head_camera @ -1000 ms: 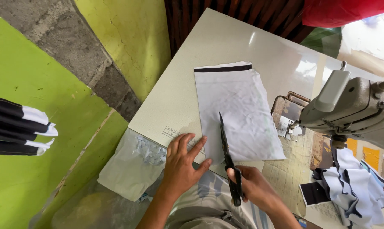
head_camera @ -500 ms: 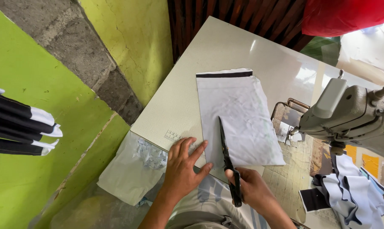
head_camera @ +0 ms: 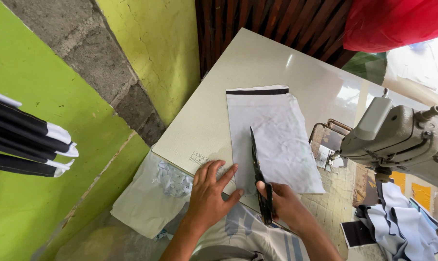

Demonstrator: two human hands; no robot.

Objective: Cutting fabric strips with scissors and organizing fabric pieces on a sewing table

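The scissors (head_camera: 257, 176) are seen further up the white mailing bag (head_camera: 272, 137) than a second ago, their tip reaching nearer its middle. The right hand (head_camera: 284, 205) is carried forward with them, closer to the bag's near edge. The left hand (head_camera: 210, 191) is shifted slightly forward, its fingertips now laid at the bag's near left corner.

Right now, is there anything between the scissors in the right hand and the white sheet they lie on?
Nothing visible: the black scissors, held by the right hand, rest directly on the white sheet; the left hand presses beside them.
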